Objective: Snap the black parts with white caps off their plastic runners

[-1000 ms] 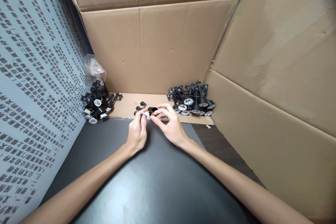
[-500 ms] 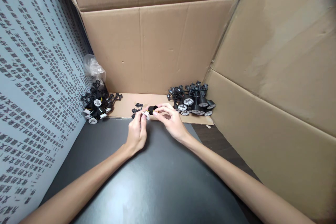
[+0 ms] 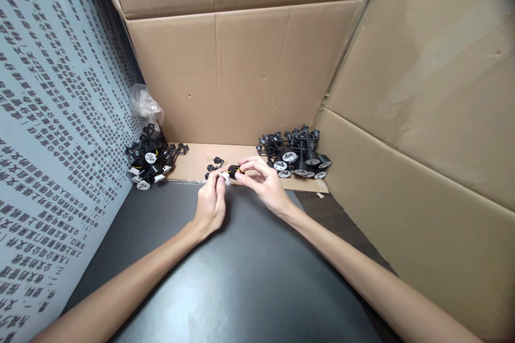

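Note:
My left hand (image 3: 210,202) pinches a small white base cover (image 3: 227,177) between thumb and fingers. My right hand (image 3: 266,186) grips the black lamp base (image 3: 234,172) of a toy-sized street lamp, with fingertips at its right side. Yellow wires show at the black base and near the white cover. Small black lantern heads (image 3: 215,166) stick out behind my left fingers and seem to belong to the same lamp; the link is partly hidden. Both hands are close together, above the far edge of the dark tabletop (image 3: 225,278).
Several similar lamps with white parts and yellow wires lie heaped at left (image 3: 149,163). Another heap of lamps (image 3: 300,155) with closed round bottoms lies at right. A clear plastic bag (image 3: 145,103) rests behind the left heap. Cardboard walls (image 3: 249,75) and a printed sheet (image 3: 60,118) surround the table.
The black base has turned in my right fingers, and yellow wire now shows at its right side. The lantern heads have shifted slightly right. My left hand has hardly moved.

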`<move>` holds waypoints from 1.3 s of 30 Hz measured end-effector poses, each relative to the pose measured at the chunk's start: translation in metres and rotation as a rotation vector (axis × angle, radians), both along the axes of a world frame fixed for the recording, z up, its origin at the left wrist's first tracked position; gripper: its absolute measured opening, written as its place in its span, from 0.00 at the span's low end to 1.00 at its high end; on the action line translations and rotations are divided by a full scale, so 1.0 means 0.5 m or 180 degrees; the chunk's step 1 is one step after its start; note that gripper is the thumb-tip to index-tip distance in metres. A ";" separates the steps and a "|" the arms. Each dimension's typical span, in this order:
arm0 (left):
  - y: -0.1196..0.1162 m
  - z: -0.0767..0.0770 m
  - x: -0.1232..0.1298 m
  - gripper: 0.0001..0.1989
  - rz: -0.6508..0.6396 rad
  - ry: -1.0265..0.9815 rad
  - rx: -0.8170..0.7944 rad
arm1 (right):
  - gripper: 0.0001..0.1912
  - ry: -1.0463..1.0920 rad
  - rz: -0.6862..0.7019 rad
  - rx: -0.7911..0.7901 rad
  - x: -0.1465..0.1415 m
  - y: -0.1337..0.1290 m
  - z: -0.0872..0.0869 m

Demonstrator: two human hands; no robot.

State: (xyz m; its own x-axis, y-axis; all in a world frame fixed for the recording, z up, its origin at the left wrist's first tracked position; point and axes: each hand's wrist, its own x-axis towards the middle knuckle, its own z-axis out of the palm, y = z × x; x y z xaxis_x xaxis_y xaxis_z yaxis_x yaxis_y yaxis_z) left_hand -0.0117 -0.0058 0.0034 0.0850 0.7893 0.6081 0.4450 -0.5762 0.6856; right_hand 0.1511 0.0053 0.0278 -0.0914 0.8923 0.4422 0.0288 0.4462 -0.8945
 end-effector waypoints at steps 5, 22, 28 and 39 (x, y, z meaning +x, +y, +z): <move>-0.001 0.002 0.000 0.17 0.0006 0.0030 -0.0033 | 0.14 -0.0083 -0.0274 0.0177 0.000 -0.004 0.003; 0.001 -0.001 0.000 0.17 0.0027 0.0128 0.0189 | 0.21 -0.0219 -0.0474 -0.0638 -0.014 -0.021 0.016; -0.001 -0.001 -0.001 0.17 -0.0072 0.0222 0.0246 | 0.22 0.0261 -0.0196 -0.1432 -0.010 -0.012 0.016; 0.001 0.001 -0.001 0.18 0.0018 0.0221 0.0106 | 0.27 0.0401 -0.0223 -0.1233 -0.011 -0.011 0.031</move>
